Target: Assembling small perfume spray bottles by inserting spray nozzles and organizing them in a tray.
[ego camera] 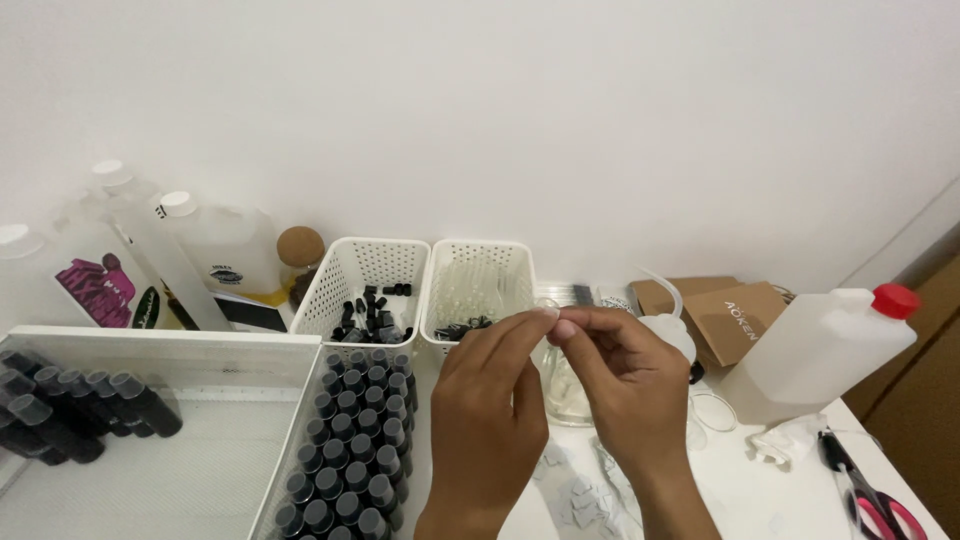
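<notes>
Across the back of the white table (770,500) I see two perforated white baskets side by side. I count small black caps (372,312) loose in the left basket (362,282), while the right basket (478,285) holds a clump of black pieces (462,326) under what looks like clear tubing, though I cannot make that out for sure. Nearer to me, a narrow white tray (300,430) is packed with upright dark vials with grey caps (352,440). Beside it, a wide white tray (150,440) carries a few of the same vials (70,405) lying on their sides in its far left corner. Behind these stand large translucent bottles with white caps (205,250) and a cork-topped jar (301,252). On the right I see a squeeze bottle with a bent nozzle (668,325), brown cardboard boxes (725,315), a white jug with a red cap (825,345) and pink-handled scissors (875,505).

Both hands are raised at centre frame, fingertips meeting just in front of the right basket. My left hand (490,400) pinches thumb to forefinger, and my right hand (625,385) does the same from the other side. Between them sits a tiny pale item (553,322), mostly hidden by the fingers, so I cannot tell which hand truly grips it. A clear glass jar (565,395) stands just behind the hands.
</notes>
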